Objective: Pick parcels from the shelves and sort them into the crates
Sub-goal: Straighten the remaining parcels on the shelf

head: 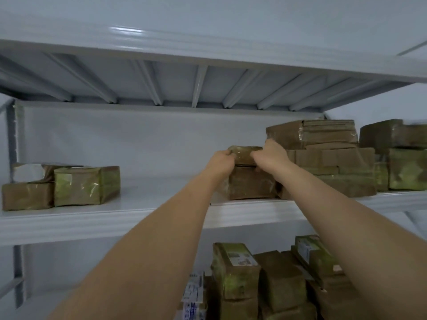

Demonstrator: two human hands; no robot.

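The small parcel (242,154) in our left hand (223,163) and right hand (269,155) grip could slip, or bump the tall pile (323,158) beside it down.

Soft, cool, even light fills the view, dim under the upper shelf (208,54), whose front edge carries a small white glare (126,30). The wide lens bows the shelf lines toward the edges, and the whole picture is slightly blurred, most at the parcels (392,158) on the right
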